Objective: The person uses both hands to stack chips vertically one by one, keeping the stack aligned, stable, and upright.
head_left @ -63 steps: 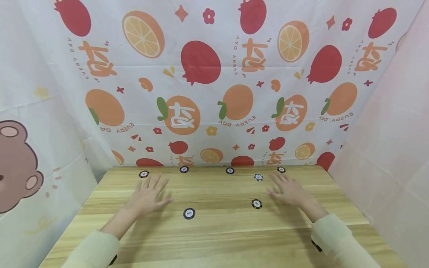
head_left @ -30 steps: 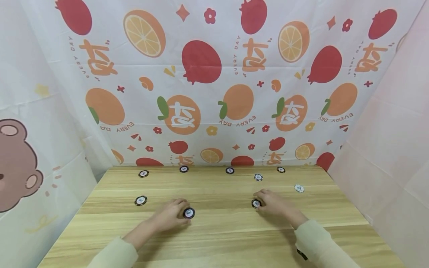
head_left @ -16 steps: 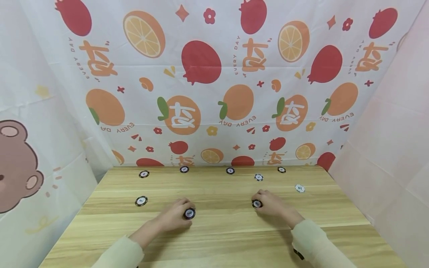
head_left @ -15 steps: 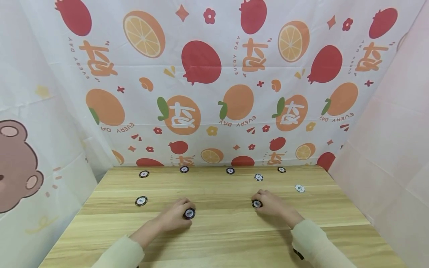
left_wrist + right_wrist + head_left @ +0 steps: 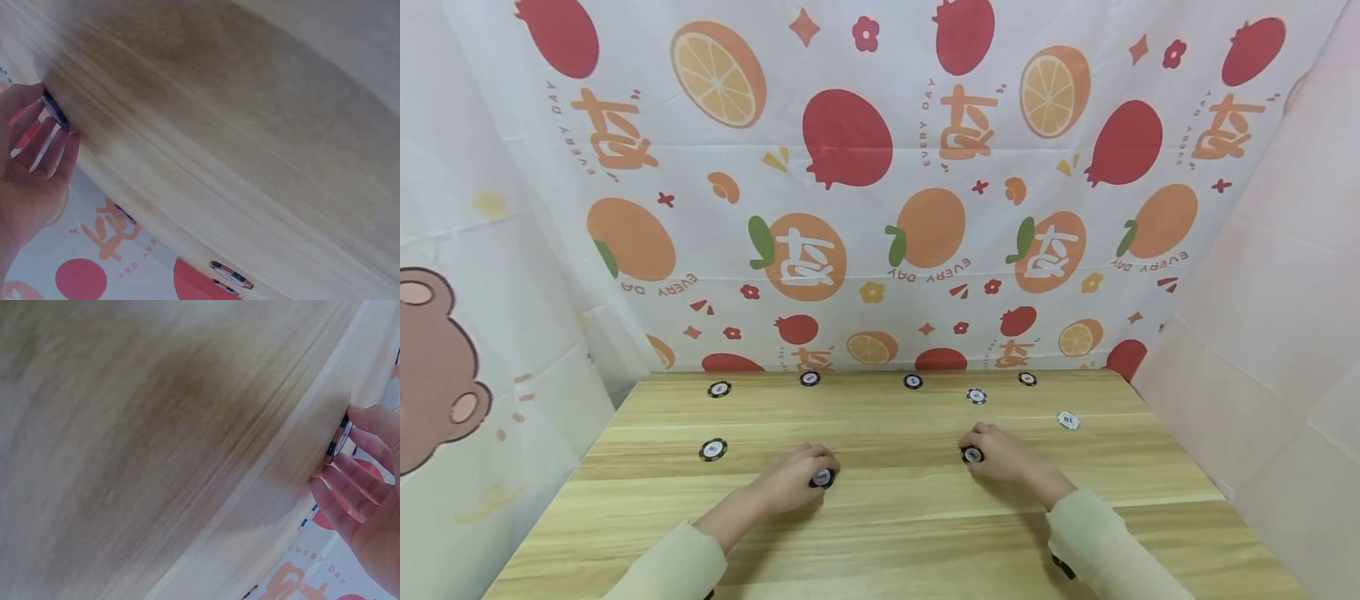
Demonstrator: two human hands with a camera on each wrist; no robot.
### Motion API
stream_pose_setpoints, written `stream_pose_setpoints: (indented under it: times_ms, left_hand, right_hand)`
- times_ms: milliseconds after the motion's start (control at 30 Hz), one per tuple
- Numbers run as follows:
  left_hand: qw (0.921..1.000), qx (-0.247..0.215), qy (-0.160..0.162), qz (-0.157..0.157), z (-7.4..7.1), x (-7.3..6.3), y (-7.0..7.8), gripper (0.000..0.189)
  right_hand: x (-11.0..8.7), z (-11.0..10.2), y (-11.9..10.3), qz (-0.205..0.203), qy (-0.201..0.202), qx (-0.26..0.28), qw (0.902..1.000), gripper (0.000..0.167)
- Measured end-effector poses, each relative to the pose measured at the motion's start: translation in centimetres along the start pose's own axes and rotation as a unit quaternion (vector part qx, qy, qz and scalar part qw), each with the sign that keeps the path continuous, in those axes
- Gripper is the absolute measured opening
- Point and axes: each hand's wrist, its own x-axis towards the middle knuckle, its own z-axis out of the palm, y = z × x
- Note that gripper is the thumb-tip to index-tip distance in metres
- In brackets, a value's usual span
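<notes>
My left hand (image 5: 792, 483) pinches a dark poker chip (image 5: 822, 477) by its edge, left of the table's middle. In the left wrist view that chip (image 5: 55, 110) lies flat between the thumb and the fingertips. On the right, my other hand (image 5: 1006, 457) has its thumb and fingers around a black poker chip (image 5: 972, 455). The right wrist view shows this chip (image 5: 339, 439) with light blocks along its rim, thumb at one end and fingertips at the other. Both chips are close to the wooden tabletop (image 5: 895, 533).
Several more chips lie spread out: a black one (image 5: 713, 450) beyond my left hand, a white one (image 5: 1069, 420) beyond my right, others such as a dark chip (image 5: 913, 382) along the back edge. A fruit-print curtain (image 5: 865, 242) rises behind, with pale cloth at both sides.
Both hands, earlier spread wide near the back of the table, have come inward and nearer, and each has taken hold of a chip. A black chip and a white chip they covered now show.
</notes>
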Motion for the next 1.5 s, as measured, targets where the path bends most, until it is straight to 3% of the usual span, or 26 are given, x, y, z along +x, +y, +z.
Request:
stream_pose_setpoints:
  times_ms: [400, 767, 1133, 1500]
  left_hand:
    - [0.9995, -0.010, -0.024, -0.016, -0.2, 0.3, 0.4, 0.029]
    - [0.9988, -0.031, -0.023, -0.030, 0.2, 0.9, 0.7, 0.029]
    - [0.9998, -0.016, 0.009, 0.008, 1.0, 1.8, 0.9, 0.024]
    - [0.9999, -0.012, 0.002, 0.005, 1.9, 3.2, 1.8, 0.023]
  right_hand:
    - [0.0, 0.0, -0.4, -0.005, 0.009, 0.000, 1.0000, 0.028]
    - [-0.2, 0.2, -0.1, 0.002, 0.019, 0.000, 0.9998, 0.028]
    - [-0.2, 0.2, 0.1, -0.009, 0.022, 0.009, 0.9997, 0.028]
    - [-0.1, 0.3, -0.3, -0.025, 0.019, 0.002, 0.9995, 0.026]
